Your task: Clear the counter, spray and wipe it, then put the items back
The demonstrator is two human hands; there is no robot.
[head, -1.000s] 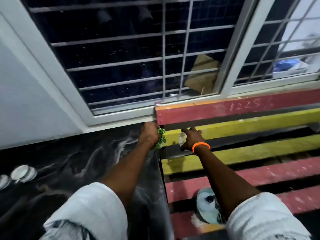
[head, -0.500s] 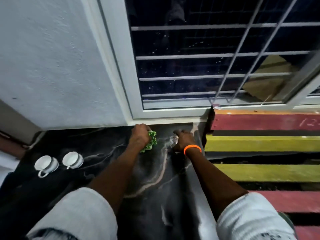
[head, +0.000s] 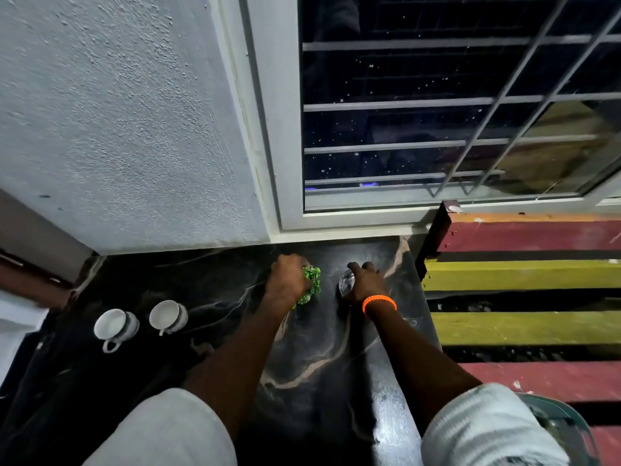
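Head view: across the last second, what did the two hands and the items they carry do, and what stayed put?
Both hands carried their items leftward, off the red and yellow slatted bench onto the black marbled counter. The left hand still grips the small green leafy plant; the right hand still holds the small clear glass, both now low at the counter. The two white cups have not moved in the last half second.

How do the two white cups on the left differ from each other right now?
The left cup sits nearer the camera and closer to the counter's left end; the right cup sits nearer the left hand. The left cup's loop handle shows fully, pointing toward the camera; the right cup's handle is only partly seen. Both are white, upright, look empty and stand side by side on the dark marbled counter, untouched by either hand.
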